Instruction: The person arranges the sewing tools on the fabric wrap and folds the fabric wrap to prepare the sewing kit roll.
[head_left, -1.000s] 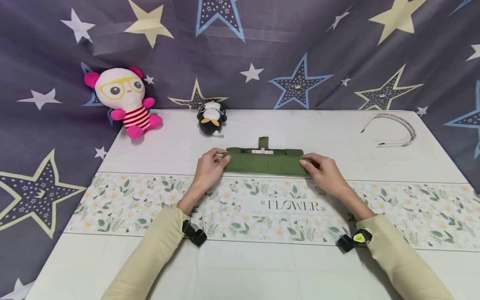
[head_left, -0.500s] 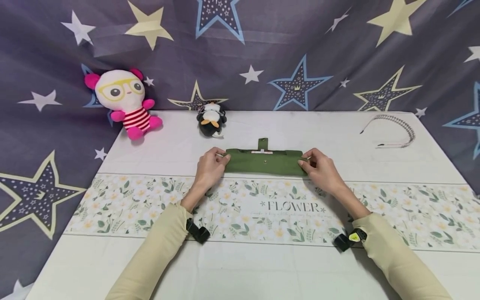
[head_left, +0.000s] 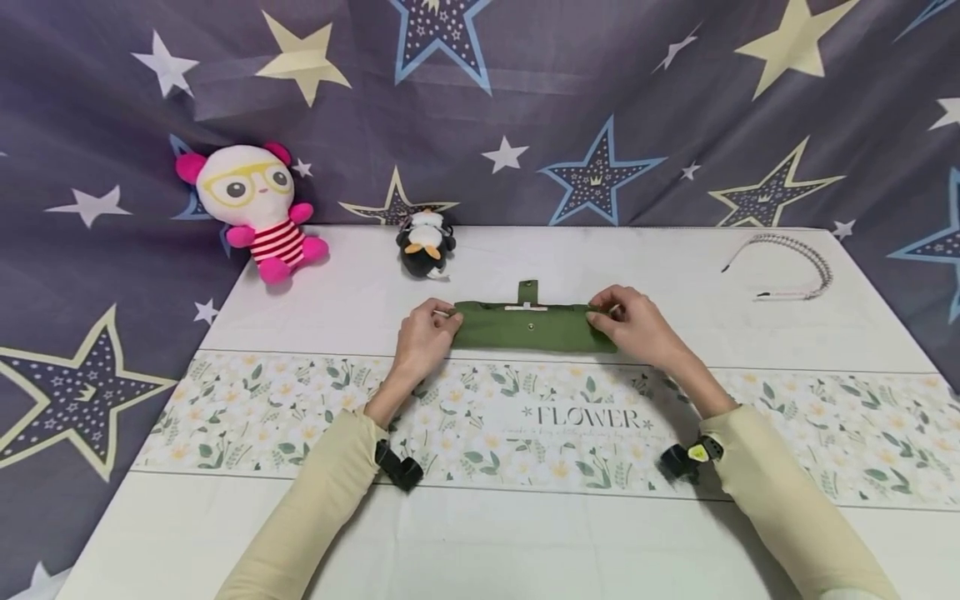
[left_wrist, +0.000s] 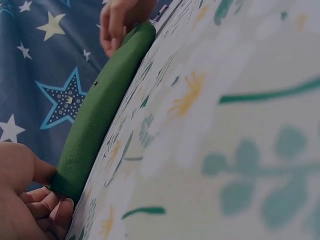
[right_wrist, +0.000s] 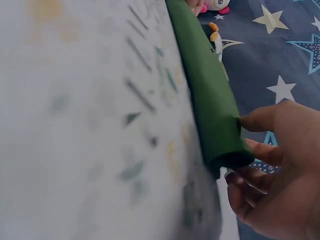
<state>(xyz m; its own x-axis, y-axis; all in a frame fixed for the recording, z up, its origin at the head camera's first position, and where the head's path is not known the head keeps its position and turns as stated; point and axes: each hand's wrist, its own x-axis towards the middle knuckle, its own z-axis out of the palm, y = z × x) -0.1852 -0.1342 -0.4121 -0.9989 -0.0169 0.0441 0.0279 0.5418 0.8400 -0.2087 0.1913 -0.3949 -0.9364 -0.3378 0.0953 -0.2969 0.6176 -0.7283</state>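
Observation:
A long, flat green fabric pouch [head_left: 510,332] lies on the table, with a snap stud on its front. A short green strap [head_left: 528,292] with a snap sticks up behind it, and a pale label shows at the back edge. My left hand [head_left: 424,335] pinches the pouch's left end between thumb and fingers. At the upper right edge, my right hand [head_left: 633,327] pinches the fabric, while the lower right corner extends beyond the fingertips. The right wrist view shows the green pouch [right_wrist: 210,90] curled into a tube at its right end, beside my thumb.
A pink and white plush toy [head_left: 258,208] sits at the back left. Beside it lies a small penguin plush [head_left: 425,244]. A beaded headband [head_left: 813,254] rests at the back right. A floral printed strip [head_left: 480,425] crosses the table in front of the pouch.
My right hand has shifted left and slightly up along the pouch's right end. The gap at the pouch's back edge looks narrower. My left hand stays at the left end.

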